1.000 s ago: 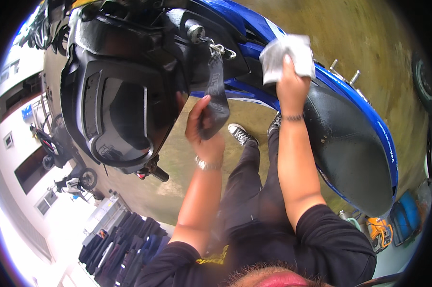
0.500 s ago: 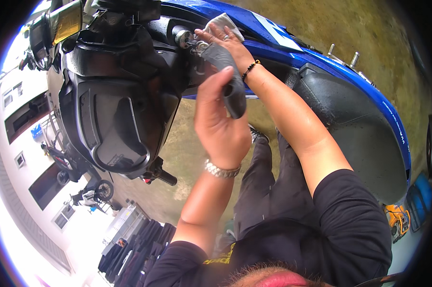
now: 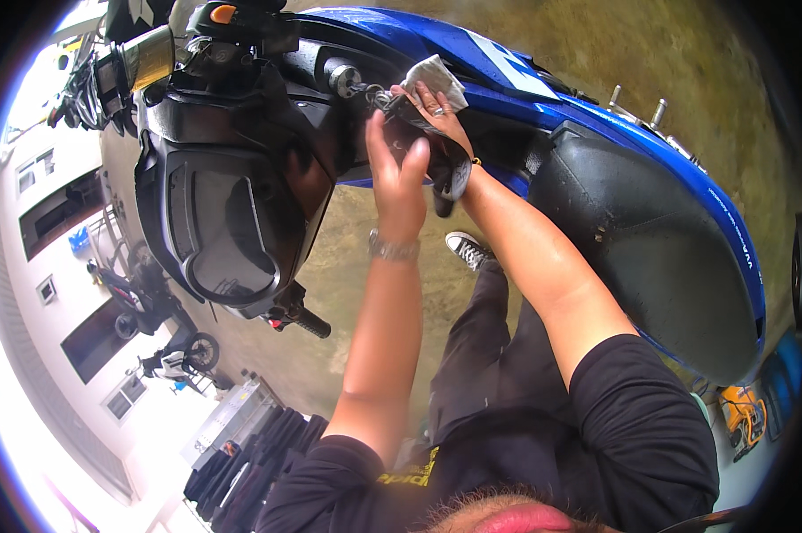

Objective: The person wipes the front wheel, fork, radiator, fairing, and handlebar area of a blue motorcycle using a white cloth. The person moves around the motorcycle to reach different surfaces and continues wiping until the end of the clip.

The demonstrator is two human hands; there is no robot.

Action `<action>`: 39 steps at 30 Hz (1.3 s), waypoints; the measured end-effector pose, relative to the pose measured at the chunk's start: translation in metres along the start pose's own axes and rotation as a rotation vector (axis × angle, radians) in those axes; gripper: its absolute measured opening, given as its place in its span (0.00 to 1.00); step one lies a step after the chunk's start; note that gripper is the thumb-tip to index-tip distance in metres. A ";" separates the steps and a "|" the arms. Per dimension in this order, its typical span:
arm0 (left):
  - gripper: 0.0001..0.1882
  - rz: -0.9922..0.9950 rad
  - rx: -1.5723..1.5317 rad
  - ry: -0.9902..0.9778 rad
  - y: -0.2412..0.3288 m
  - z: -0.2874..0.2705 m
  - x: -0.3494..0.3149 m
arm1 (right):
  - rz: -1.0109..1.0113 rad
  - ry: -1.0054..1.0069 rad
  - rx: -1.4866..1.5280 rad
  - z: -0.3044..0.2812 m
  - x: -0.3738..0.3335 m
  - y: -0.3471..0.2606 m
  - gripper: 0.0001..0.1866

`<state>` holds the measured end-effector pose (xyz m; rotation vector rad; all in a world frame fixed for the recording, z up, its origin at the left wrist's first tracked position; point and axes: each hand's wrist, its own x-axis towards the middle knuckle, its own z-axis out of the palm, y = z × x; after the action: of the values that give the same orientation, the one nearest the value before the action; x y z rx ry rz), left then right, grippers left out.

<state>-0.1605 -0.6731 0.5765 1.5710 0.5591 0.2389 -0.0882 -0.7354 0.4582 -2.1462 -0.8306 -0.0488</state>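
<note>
A blue and black scooter [image 3: 614, 191] stands in front of me. My right hand [image 3: 436, 115] keeps a folded white cloth [image 3: 435, 78] against its blue side panel, fingers laid over the cloth. From the round ignition lock [image 3: 341, 78] hang a metal key chain [image 3: 372, 91] and a dark key pouch [image 3: 457, 169], which lies over my right wrist. Close beside the pouch is my left hand [image 3: 397, 182], slightly blurred, its thumb and fingers apart with nothing seen in them.
The handlebar grip [image 3: 310, 322] sticks out from the scooter's black front panel [image 3: 228, 222]. Its dark seat [image 3: 659, 258] lies to the right. Parked motorcycles [image 3: 174, 360] and stacked dark items [image 3: 254, 462] are at the left; an orange machine [image 3: 742, 417] is at lower right.
My left hand has moved away from the key pouch, its fingers spreading, and the pouch has swung. My right hand and the cloth have shifted slightly down and right in the view.
</note>
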 end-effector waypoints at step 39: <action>0.20 -0.431 -1.474 -0.116 -0.012 -0.024 0.054 | -0.286 -0.243 -0.605 -0.037 0.051 0.011 0.23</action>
<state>-0.1285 -0.6258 0.5571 0.0270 0.4197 0.1510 -0.0334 -0.7388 0.4905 -2.6038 -1.4017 -0.2132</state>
